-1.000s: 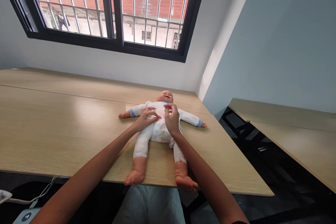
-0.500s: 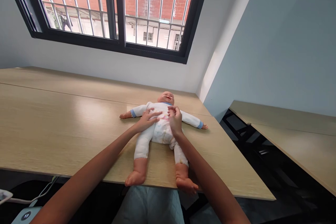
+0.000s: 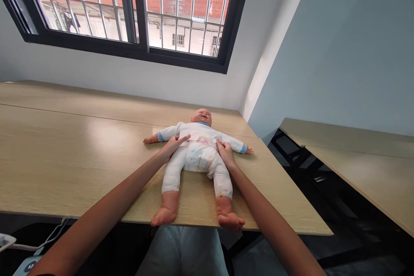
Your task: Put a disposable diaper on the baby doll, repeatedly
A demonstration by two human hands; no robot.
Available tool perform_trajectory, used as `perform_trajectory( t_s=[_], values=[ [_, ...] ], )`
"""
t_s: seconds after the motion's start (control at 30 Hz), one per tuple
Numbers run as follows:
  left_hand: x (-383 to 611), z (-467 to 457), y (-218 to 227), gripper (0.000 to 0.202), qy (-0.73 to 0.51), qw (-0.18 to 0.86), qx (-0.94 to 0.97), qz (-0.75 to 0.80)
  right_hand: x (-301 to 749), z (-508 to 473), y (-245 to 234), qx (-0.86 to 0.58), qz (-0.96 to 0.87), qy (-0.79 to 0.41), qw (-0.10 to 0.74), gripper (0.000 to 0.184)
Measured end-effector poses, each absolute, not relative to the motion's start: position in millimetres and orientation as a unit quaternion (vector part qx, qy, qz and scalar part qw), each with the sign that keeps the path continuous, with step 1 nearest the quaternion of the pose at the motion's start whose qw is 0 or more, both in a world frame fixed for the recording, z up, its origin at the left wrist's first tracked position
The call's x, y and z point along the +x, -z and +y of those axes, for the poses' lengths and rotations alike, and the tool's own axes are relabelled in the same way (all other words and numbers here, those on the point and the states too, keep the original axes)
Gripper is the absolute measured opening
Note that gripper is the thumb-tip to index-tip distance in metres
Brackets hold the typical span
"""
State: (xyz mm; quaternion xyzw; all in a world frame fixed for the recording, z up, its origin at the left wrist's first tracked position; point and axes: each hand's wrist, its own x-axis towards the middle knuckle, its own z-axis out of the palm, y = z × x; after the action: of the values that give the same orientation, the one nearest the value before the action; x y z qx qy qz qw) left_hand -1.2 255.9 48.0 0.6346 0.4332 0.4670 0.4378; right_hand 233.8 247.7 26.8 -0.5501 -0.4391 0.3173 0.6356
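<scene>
A baby doll (image 3: 202, 116) lies on its back on the wooden table, its feet at the front edge. It wears a white top (image 3: 207, 132) with blue cuffs and a printed front, plus a white diaper (image 3: 198, 158) with faint prints and white leg coverings. At the doll's waist on the left, my left hand (image 3: 172, 146) is closed on the top's side, thumb stretched over the belly. On the opposite side my right hand (image 3: 225, 152) pinches the top's edge with bent fingers. Some fingertips are hidden against the cloth.
The wooden table (image 3: 80, 168) ends in front of my legs. A second table (image 3: 362, 159) stands to the right across a dark gap. Behind is a barred window (image 3: 142, 49). A light-blue device (image 3: 30, 264) with white cables sits low at left.
My right hand has moved from the doll's chest outward to its right-hand side. My left hand has drawn back from the belly to the left side, its spread fingers now curled. The view shifted slightly.
</scene>
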Motion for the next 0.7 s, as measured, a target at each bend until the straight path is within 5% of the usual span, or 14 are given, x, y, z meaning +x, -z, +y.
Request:
perform_trajectory(
  t_s=[0.33,0.7],
  values=[
    [7.7,254.0,-56.0,0.061,-0.426,0.468,0.626,0.456,223.9,242.9,-30.2,-0.587,-0.432,-0.329,0.600,0.063],
    [-0.9,260.4,-41.2,0.089,-0.431,0.542,0.579,0.431,211.9,225.8,-50.1,-0.613,-0.396,-0.368,0.576,0.062]
  ],
)
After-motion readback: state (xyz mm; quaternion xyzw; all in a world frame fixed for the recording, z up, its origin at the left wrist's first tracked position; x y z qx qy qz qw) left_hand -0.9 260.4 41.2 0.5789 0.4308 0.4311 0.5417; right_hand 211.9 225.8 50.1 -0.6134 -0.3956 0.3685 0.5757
